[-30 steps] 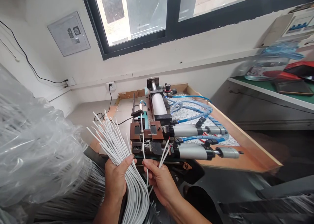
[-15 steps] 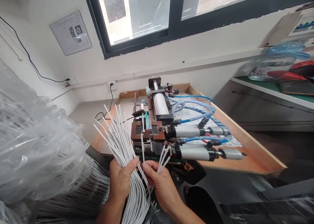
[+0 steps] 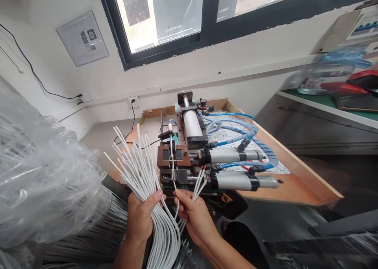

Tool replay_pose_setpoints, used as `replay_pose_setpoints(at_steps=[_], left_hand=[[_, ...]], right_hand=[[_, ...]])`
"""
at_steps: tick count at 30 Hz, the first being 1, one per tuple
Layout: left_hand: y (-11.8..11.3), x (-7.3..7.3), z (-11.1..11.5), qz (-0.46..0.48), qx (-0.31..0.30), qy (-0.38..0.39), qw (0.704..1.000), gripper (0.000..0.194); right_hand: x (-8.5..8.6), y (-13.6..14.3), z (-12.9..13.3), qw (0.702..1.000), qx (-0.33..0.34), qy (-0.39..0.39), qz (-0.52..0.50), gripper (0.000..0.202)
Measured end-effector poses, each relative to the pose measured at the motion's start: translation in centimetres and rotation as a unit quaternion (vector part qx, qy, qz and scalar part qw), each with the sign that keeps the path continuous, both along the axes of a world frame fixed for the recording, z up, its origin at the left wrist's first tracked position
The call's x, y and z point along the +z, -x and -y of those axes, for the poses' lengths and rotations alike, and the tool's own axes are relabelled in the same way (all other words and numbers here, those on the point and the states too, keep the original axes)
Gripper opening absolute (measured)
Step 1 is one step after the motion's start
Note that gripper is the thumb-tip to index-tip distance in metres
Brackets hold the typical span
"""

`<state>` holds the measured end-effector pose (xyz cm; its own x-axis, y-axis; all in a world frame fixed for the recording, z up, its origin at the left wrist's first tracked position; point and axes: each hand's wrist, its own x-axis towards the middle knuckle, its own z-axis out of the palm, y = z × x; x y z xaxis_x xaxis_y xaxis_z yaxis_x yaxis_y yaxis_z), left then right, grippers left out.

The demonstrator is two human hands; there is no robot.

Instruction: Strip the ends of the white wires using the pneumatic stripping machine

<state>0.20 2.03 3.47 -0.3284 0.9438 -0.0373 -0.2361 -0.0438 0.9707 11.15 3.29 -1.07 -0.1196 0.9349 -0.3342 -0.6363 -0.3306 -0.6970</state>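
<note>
My left hand (image 3: pixel 141 214) is closed around a thick bundle of white cables (image 3: pixel 165 237), whose cut ends fan out up and to the left. With thumb and forefinger, my right hand (image 3: pixel 196 218) pinches a single white cable (image 3: pixel 176 184) that runs up into the jaws of a pneumatic wire-stripping machine (image 3: pixel 173 155). Several more cables with reddish tips (image 3: pixel 201 181) stick up out of the same hand. The machine's brown jaw plates sit close on both sides of the single cable.
Two silver cylinders (image 3: pixel 233 180) reach right from the machine, with blue air hoses (image 3: pixel 245 133) behind. A wooden tray with raised sides (image 3: pixel 307 174) surrounds it. Plastic-wrapped cable bundles (image 3: pixel 59 182) stand at left; a green-topped shelf (image 3: pixel 321 100) is at right.
The machine's jaws have closed in on the single cable, their right-hand plates and cylinder rods moving left. My left hand and the bundle have shifted slightly left.
</note>
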Motion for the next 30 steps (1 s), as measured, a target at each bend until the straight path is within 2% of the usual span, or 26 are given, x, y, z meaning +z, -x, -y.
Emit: replay_pose_setpoints(at_steps=[6, 12, 19, 22, 26, 30], left_hand=[[0.3, -0.7, 0.9, 0.030, -0.022, 0.031, 0.999, 0.007], [0.2, -2.5, 2.3, 0.024, -0.072, 0.056, 0.996, 0.008], [0.1, -2.3, 2.3, 0.020, -0.015, 0.030, 0.999, 0.009], [0.0, -2.2, 2.1, 0.024, -0.015, 0.030, 0.999, 0.013], [0.2, -1.9, 1.7, 0.031, -0.008, 0.040, 0.999, 0.012], [0.7, -1.5, 1.3, 0.026, 0.016, 0.033, 0.999, 0.012]], right_hand=[[0.6, 0.1, 0.1, 0.999, 0.050, -0.013, 0.005, 0.025], [0.8, 0.0, 0.6, 0.988, 0.115, -0.101, 0.022, 0.028], [-0.1, -0.6, 2.5, 0.971, 0.143, -0.125, 0.145, 0.028], [-0.4, -0.7, 2.8, 0.971, 0.120, -0.134, 0.157, 0.026], [-0.7, -0.7, 2.4, 0.986, 0.057, -0.095, 0.128, 0.025], [-0.6, -0.6, 1.4, 0.993, 0.025, -0.069, 0.089, 0.025]])
